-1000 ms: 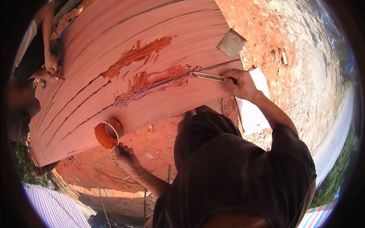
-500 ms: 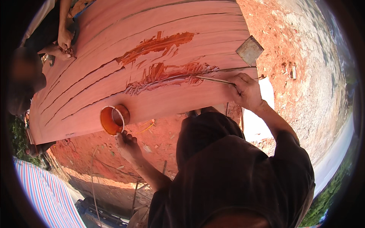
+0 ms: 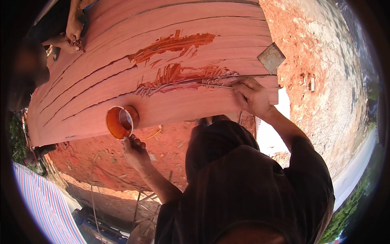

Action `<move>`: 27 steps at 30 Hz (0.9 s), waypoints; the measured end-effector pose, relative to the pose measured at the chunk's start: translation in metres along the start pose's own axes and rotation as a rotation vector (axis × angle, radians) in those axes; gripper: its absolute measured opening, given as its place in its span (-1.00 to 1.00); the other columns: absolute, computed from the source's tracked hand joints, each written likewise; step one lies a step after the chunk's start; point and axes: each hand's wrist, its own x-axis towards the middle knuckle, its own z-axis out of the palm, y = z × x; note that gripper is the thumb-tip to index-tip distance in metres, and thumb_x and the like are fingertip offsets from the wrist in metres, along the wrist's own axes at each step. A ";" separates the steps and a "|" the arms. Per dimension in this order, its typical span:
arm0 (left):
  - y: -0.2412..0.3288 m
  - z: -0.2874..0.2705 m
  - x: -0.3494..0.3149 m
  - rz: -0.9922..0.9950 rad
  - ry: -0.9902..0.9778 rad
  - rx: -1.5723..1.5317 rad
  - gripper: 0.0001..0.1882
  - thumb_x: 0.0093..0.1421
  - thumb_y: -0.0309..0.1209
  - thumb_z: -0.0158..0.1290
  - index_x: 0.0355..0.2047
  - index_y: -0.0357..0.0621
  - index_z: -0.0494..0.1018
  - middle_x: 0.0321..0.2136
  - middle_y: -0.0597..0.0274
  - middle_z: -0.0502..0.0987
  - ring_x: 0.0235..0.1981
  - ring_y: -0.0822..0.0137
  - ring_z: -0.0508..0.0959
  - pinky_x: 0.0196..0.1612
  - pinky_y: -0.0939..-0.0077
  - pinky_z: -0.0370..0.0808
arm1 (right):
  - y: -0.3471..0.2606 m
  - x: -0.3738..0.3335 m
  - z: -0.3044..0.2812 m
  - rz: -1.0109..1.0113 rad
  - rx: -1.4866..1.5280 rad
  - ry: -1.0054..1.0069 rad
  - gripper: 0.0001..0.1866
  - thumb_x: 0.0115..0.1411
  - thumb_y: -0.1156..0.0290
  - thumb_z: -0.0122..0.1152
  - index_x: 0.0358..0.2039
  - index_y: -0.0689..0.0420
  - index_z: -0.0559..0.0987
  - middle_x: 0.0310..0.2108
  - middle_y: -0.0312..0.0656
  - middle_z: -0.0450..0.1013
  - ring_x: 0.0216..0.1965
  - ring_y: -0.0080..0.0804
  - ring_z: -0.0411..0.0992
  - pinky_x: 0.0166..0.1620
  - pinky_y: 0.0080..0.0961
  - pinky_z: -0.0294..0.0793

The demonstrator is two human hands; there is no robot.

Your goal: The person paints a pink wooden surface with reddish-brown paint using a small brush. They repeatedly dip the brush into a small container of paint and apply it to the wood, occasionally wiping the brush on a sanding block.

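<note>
My left hand grips the pale rim of a small round tub, orange-brown inside and out. The tub is beside the near edge of a large reddish wooden surface, its opening facing up toward me. In my right hand is a thin stick-like tool, its kind unclear. Its far end meets a glossy dark-red smear spread along a crack in the wood. Another red-brown smear covers cracks farther back.
At the far left, another person's hands pinch a reddish clump over the wood. A square grey plate lies at the right edge. Red soil and metal bars are below; a striped sheet hangs lower left.
My right hand and the stick-like tool have moved a little left along the smear. My left hand still holds the tub, slightly shifted. The whole view has shifted slightly.
</note>
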 end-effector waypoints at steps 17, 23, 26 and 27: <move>-0.002 -0.004 0.002 0.014 0.000 -0.008 -0.81 0.42 -0.21 0.12 -0.19 -0.03 0.46 -0.38 0.34 0.56 -0.52 0.55 0.44 -0.57 0.61 0.29 | 0.000 0.006 -0.001 0.056 0.052 -0.011 -0.81 0.10 0.59 0.31 -0.24 0.18 0.67 -0.20 -0.04 0.61 -0.23 -0.05 0.61 -0.18 -0.27 0.63; -0.002 -0.003 0.002 0.003 0.003 -0.019 -0.80 0.41 -0.20 0.13 -0.20 -0.03 0.46 -0.37 0.34 0.54 -0.51 0.54 0.43 -0.55 0.61 0.30 | -0.001 0.004 -0.008 0.167 0.100 -0.056 -0.78 0.11 0.60 0.31 -0.20 0.18 0.67 -0.20 -0.05 0.61 -0.23 -0.08 0.61 -0.18 -0.29 0.63; -0.002 -0.002 0.001 0.008 0.009 -0.012 -0.80 0.41 -0.21 0.14 -0.21 -0.03 0.45 -0.37 0.35 0.53 -0.51 0.55 0.42 -0.55 0.62 0.29 | -0.006 0.005 -0.008 0.130 0.093 -0.042 -0.75 0.11 0.59 0.29 -0.17 0.14 0.68 -0.19 -0.09 0.61 -0.20 -0.10 0.61 -0.17 -0.29 0.64; -0.002 -0.002 0.001 0.001 0.016 -0.002 -0.80 0.41 -0.21 0.14 -0.21 -0.03 0.45 -0.37 0.35 0.53 -0.51 0.55 0.42 -0.55 0.62 0.29 | -0.008 0.006 -0.006 0.099 0.094 -0.035 -0.75 0.12 0.57 0.28 -0.17 0.11 0.68 -0.19 -0.13 0.61 -0.19 -0.11 0.61 -0.17 -0.27 0.65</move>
